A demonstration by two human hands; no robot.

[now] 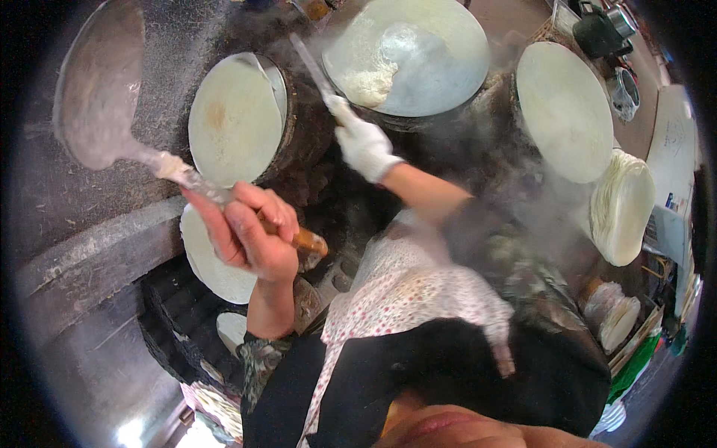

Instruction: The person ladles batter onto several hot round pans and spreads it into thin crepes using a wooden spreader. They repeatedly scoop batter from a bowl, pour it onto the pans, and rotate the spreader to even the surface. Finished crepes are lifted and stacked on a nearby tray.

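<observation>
My bare left hand [255, 232] grips the handle of a large metal ladle [103, 95], whose wooden end sticks out past my palm. Pale batter clings to the ladle's neck, and the bowl is raised at the upper left. In a white knit glove, my right hand [364, 143] holds a long, flat scraper [311, 64], its tip pointing up and left. Just beyond it lies a round griddle [440, 92], partly covered by pale batter [367, 84], with a bare grey area towards me. A thin round flatbread [235, 120] with a brown patch covers the griddle at left.
Another pale round sheet [566, 109] lies at the right under drifting steam. Beside it is a thick stack of flatbreads [622, 210]. More pale rounds [215, 260] sit below my left hand, near dark ridged blocks [173, 319]. A dark kettle [599, 31] stands at the upper right.
</observation>
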